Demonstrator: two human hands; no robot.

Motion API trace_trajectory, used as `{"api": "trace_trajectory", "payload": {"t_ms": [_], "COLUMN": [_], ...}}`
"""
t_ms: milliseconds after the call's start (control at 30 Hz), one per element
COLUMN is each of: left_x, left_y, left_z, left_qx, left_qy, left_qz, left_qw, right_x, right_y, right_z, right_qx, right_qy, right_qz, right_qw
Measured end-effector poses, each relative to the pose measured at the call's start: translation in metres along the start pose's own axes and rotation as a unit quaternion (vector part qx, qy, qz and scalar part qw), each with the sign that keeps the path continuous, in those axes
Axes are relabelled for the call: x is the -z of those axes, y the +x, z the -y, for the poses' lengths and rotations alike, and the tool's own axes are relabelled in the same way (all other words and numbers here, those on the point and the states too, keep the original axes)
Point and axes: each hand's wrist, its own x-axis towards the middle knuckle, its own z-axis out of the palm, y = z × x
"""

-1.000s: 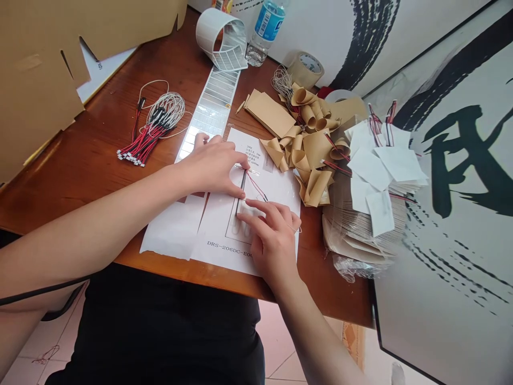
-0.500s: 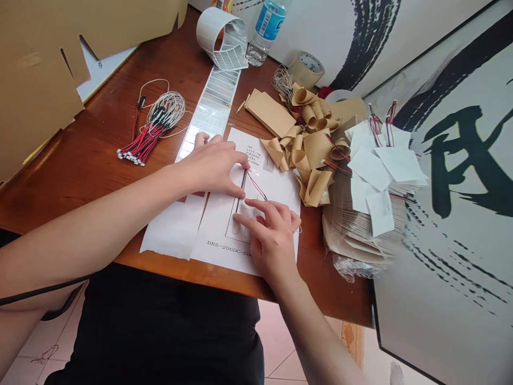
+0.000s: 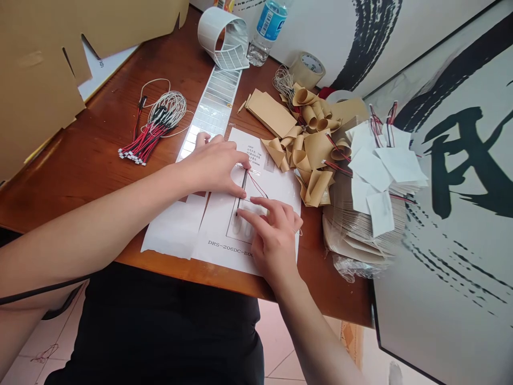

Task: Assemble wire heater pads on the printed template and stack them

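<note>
Head view: my wooden desk (image 3: pixel 80 176) was crowded, with curls of tan backing paper (image 3: pixel 316 149) and a stack of white-faced pads (image 3: pixel 380 214) to the right, and a bundle of red-and-black wires (image 3: pixel 150 133) and a silvery label strip (image 3: pixel 212 101) to the left. On the printed sheet (image 3: pixel 216 230) lay a thin black strip (image 3: pixel 242 184), a red wire (image 3: pixel 256 184) running beside it. My left hand (image 3: pixel 212 166) sat curled at the strip's upper end; pinching or only pressing, I couldn't tell. My right hand (image 3: pixel 274 240) was spread wide, forefinger (image 3: pixel 238 213) at the lower end. I was seating the strip on the sheet, and the next move called for both ends held flat — with those curls crowding the sheet's right edge.
</note>
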Motion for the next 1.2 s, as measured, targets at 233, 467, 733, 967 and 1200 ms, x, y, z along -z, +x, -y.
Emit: {"api": "trace_trajectory", "payload": {"t_ms": [233, 467, 733, 967, 1200], "left_x": [0.000, -0.003, 0.002, 0.001, 0.002], "left_y": [0.000, 0.001, -0.001, -0.001, -0.002], "left_z": [0.002, 0.006, 0.002, 0.003, 0.005], "left_qx": [-0.002, -0.014, -0.002, -0.009, -0.012], "left_qy": [0.001, -0.010, -0.003, 0.004, 0.004], "left_qz": [0.000, -0.014, -0.004, -0.003, -0.002], "left_qw": [1.000, 1.000, 1.000, 1.000, 1.000], "right_x": [-0.002, 0.001, 0.010, 0.033, 0.030], "right_y": [-0.001, 0.001, 0.001, 0.005, 0.005], "right_z": [-0.001, 0.005, 0.010, 0.007, -0.012], "right_qx": [0.020, 0.042, -0.001, -0.087, -0.167], "right_qy": [0.006, -0.009, 0.074, 0.056, 0.021], "right_qz": [0.018, 0.032, -0.019, -0.140, -0.042], "right_qw": [1.000, 0.999, 0.997, 0.985, 0.985]}}
